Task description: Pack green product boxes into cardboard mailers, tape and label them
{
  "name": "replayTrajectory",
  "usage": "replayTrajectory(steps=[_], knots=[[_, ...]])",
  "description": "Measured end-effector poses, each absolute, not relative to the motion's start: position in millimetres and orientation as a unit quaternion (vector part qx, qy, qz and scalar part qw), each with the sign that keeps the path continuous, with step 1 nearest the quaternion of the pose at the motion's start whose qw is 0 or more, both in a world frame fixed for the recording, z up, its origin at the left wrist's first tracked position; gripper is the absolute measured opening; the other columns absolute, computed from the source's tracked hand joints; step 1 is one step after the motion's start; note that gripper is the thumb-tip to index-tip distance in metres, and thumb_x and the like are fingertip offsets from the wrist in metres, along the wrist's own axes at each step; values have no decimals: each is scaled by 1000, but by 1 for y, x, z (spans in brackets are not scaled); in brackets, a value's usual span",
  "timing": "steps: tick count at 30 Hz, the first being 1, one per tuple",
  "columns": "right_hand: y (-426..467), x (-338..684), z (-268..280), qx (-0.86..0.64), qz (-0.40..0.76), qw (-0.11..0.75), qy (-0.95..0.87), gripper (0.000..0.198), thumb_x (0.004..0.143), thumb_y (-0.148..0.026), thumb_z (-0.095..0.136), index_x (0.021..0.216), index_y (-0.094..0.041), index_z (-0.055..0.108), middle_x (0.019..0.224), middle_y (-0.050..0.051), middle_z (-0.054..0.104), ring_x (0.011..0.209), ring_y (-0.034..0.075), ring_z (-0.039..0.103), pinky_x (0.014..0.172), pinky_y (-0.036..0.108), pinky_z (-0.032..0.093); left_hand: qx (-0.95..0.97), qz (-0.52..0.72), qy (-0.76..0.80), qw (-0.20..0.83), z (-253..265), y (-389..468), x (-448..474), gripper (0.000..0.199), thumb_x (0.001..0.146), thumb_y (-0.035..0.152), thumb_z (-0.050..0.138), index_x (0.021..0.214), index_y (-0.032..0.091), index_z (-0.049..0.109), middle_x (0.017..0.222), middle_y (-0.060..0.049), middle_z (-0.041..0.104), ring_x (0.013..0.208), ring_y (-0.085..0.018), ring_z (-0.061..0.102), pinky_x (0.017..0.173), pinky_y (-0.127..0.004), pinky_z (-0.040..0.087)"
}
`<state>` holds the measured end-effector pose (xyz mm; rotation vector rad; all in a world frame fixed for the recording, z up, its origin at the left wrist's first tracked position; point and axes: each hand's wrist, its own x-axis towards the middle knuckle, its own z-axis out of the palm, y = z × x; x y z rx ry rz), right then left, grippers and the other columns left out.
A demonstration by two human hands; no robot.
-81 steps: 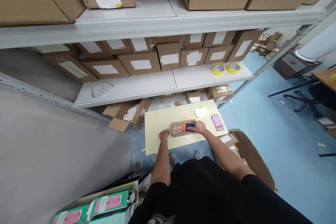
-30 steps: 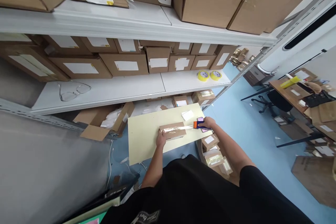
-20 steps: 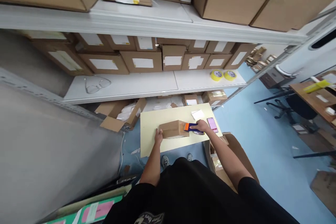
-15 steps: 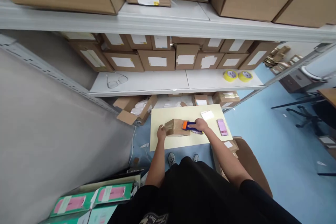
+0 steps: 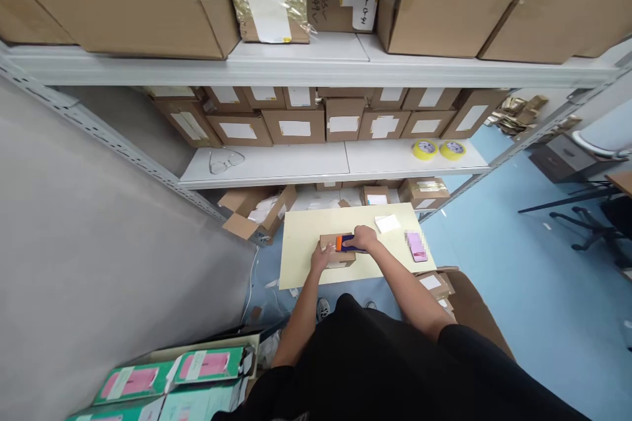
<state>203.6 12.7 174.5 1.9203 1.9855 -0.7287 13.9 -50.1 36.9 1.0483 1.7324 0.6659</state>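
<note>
A small brown cardboard box (image 5: 340, 260) sits on the cream tabletop (image 5: 301, 230) in front of me. My left hand (image 5: 320, 256) grips the box at its left end, with its fingers at the top edge. My right hand (image 5: 364, 238) is closed around a dark blue tape dispenser (image 5: 349, 243) with an orange front end. The dispenser's orange end lies at the top of the box, close to my left fingers. The tape roll on it is mostly hidden by my right hand.
On the table lie white papers (image 5: 387, 223) and a pink phone-like item (image 5: 417, 247). Behind stands a shelf (image 5: 276, 168) with labelled boxes, eyeglasses (image 5: 226, 161) and yellow tape rolls (image 5: 424, 149). An open carton (image 5: 241, 226) is left of the table; green boxes (image 5: 207, 363) are lower left.
The box has turned and sits a little nearer to me. My left hand has shifted right onto its top edge. The dispenser has moved slightly left with my right hand.
</note>
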Motion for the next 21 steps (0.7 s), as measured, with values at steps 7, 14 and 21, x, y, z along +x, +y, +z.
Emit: replayTrajectory(steps=[7,14,21], knots=[[-13,321,171,714,-261,131,636,66,76,-74,76,104,-14,78,109,19,79,100,31,75,73,29,52,478,234,684,499,36,-43,110,61,97,60,54,144,22,58,133,-11,73,120,-30,69,99,-36,52],[-47,449,170,792,-229,111,556,50,79,-67,79,86,-17,78,85,14,78,83,28,73,68,31,49,514,216,672,488,30,-36,127,60,97,63,54,141,23,61,132,-10,74,123,-30,68,103,-36,50],[-27,394,136,728,-258,114,625,60,77,-74,75,90,-16,78,100,15,79,90,26,73,67,27,47,458,243,655,550,15,-29,75,57,98,61,56,137,21,66,135,-10,72,122,-25,69,101,-32,54]])
